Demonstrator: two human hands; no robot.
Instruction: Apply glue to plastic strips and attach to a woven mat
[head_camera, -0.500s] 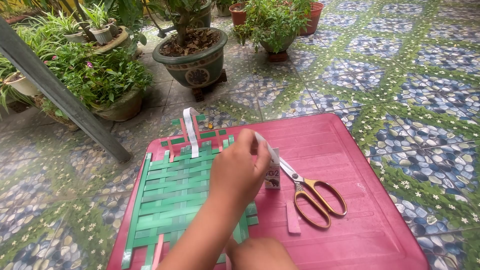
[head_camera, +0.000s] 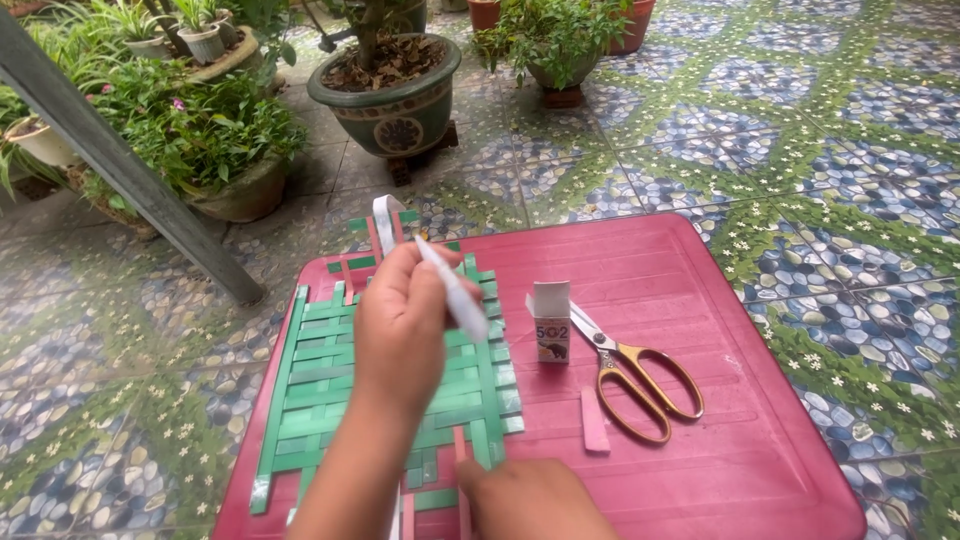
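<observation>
Head view: left hand (head_camera: 405, 325) pinches glossy white strip (head_camera: 450, 290) over flat green woven mat (head_camera: 320, 390); right hand (head_camera: 535, 500) presses mat edge, fingers flat.

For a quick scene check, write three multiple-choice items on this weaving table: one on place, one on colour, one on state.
1. Where do the gold-handled metal scissors lie?
A. right of the small white cardboard box
B. on the floor tiles
C. on the mat

2. Main colour of the flat woven strip mat?
A. blue
B. green
C. yellow

3. What does the left hand do?
A. lies flat and empty
B. grips the scissors
C. holds a white strip lifted above the mat

Key: 1 A, scissors beside the box; 2 B, strips mostly green; 3 C, fingers pinch the strip.
</observation>
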